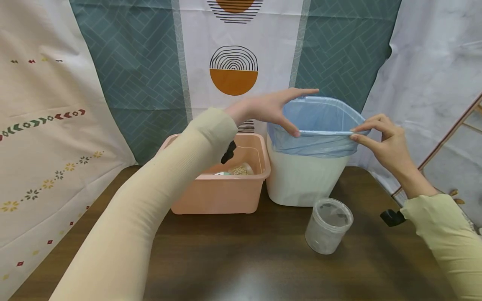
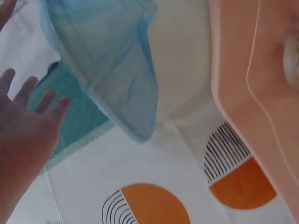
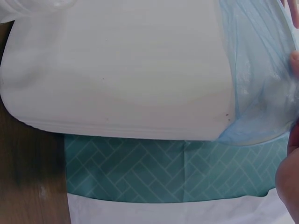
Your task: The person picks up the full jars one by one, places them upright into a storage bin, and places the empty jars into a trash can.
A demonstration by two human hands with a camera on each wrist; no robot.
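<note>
A white bin (image 1: 305, 184) stands upright at the back, lined with a blue plastic bag (image 1: 316, 144) folded down over its rim. My right hand (image 1: 389, 142) pinches the bag's folded edge at the front right corner, thumb below and fingers above. At the left side of the rim is my left hand (image 1: 273, 108), its thumb and fingers spread. In the left wrist view its fingers (image 2: 46, 102) are straight and hold nothing. The right wrist view has the bag's overhang (image 3: 261, 79) on the bin's side, with part of the right hand (image 3: 289, 172) beside it.
Left of the bin, close against it, is a pink basin (image 1: 220, 198) with a clear container of small pale pieces (image 1: 241, 170) inside. A clear empty jar (image 1: 327, 230) stands on the dark wooden table (image 1: 241, 251) in front of the bin. Patterned cloths hang behind.
</note>
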